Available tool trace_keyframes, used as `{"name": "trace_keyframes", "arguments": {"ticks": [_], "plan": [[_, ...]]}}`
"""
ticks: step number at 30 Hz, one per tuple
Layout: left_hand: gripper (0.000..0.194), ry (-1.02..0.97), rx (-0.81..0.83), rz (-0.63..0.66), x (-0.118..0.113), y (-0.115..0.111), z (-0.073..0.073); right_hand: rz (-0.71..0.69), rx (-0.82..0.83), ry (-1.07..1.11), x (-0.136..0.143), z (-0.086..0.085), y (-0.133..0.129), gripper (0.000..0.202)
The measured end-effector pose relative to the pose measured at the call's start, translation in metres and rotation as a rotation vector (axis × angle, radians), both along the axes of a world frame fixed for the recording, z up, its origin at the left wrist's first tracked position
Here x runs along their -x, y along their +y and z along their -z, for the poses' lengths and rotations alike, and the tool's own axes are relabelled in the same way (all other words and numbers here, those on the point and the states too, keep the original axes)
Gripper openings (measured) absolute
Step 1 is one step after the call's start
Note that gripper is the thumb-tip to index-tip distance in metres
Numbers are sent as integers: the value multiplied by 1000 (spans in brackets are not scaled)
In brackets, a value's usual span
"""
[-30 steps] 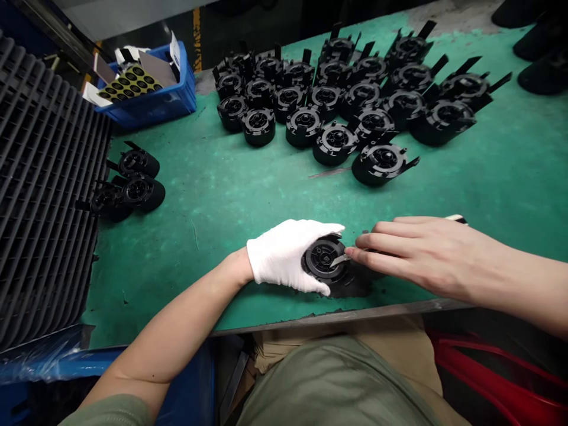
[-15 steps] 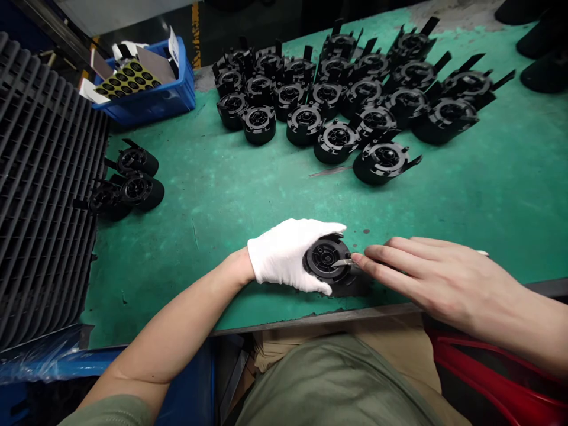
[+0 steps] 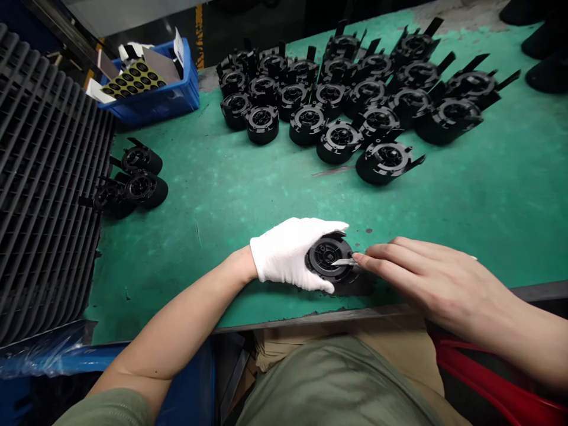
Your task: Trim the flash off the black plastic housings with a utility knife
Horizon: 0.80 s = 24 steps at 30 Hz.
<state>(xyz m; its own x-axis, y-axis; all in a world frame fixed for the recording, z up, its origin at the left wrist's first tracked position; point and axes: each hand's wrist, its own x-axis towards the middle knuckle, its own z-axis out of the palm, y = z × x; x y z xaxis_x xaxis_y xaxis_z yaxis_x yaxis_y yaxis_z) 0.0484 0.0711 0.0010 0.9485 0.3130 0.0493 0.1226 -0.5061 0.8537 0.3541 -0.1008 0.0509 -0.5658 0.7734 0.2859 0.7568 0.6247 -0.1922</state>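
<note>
My left hand (image 3: 295, 254), in a white glove, is wrapped round a round black plastic housing (image 3: 327, 255) near the table's front edge. The housing's ringed face is turned up toward me. My bare right hand (image 3: 426, 275) is closed on a knife (image 3: 344, 261) with a thin pale blade. The blade lies over the housing's face, its tip close to the centre. Most of the knife's handle is hidden under my fingers; a small white end shows behind the hand.
Several similar black housings (image 3: 339, 139) stand grouped at the back of the green table (image 3: 239, 183). A few more (image 3: 144, 188) sit at left beside a dark ribbed rack (image 3: 48, 177). A blue bin (image 3: 155, 100) with sticker sheets stands back left. Dark cones (image 3: 548, 71) are at far right.
The view has shifted slightly. Both hands keep their holds on the housing and the knife, and the blade's tip stays near the centre of the face.
</note>
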Motion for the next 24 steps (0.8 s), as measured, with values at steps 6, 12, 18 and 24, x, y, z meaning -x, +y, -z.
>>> {"name": "trace_keyframes", "arguments": {"ticks": [6, 12, 18, 24], "plan": [[133, -10, -6, 5, 0, 0, -1, -110, 11, -87, 0, -21, 15, 76], [132, 4, -1, 6, -1, 0, -3, -225, -33, -104, -5, -22, 29, 70], [130, -2, -3, 8, -2, 0, -2, -249, -7, -130, -12, -20, 36, 67], [125, 0, -14, 37, -3, 0, -5, -346, -72, -176, -18, -24, 51, 52]]}}
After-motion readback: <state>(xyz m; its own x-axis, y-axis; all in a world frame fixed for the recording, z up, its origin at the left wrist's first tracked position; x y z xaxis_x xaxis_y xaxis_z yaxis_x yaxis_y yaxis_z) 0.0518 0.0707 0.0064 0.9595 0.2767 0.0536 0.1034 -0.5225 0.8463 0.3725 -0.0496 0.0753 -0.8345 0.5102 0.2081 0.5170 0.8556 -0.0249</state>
